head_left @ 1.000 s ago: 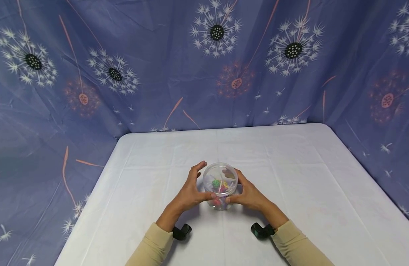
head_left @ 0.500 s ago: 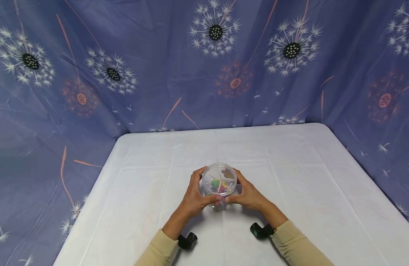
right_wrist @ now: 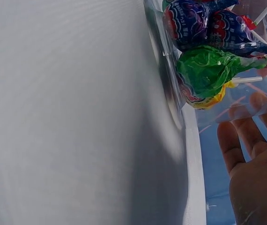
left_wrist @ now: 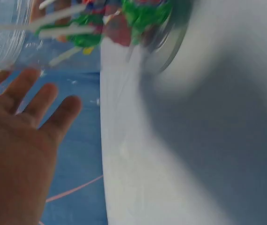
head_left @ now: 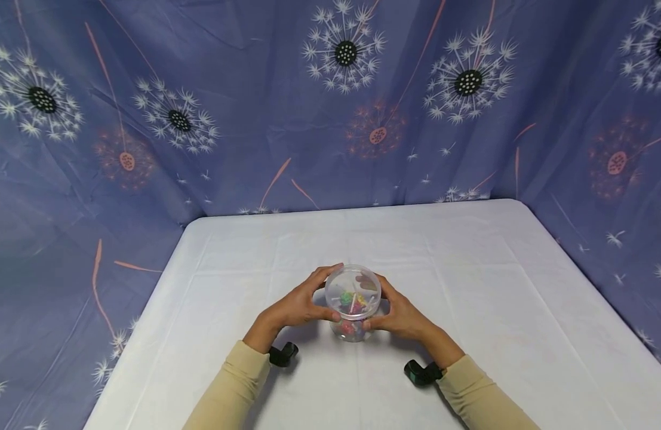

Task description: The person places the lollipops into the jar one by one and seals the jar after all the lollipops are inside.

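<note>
A clear plastic jar (head_left: pixel 349 336) with a round see-through lid (head_left: pixel 353 273) stands upright on the white table. Inside are several wrapped lollipops (right_wrist: pixel 208 70) in green, purple and yellow, their white sticks pointing toward the lid. From the left, my left hand (head_left: pixel 303 303) holds the lid's rim, thumb in front and fingers at the back. My right hand (head_left: pixel 402 313) grips the jar's other side just under the lid, with its far fingers showing through the plastic. In the left wrist view, the fingertips of my left hand (left_wrist: pixel 25 122) reach the lid end.
A white cloth covers the table (head_left: pixel 470 257). Behind it and at both sides hangs a blue curtain (head_left: pixel 244 119) with dandelion prints. Each wrist wears a black camera (head_left: pixel 283 355) just ahead of its beige sleeve.
My left hand first closed in along the lid with its wrist swinging right, then turned back left around the rim. My right hand and the jar stay nearly in place.
</note>
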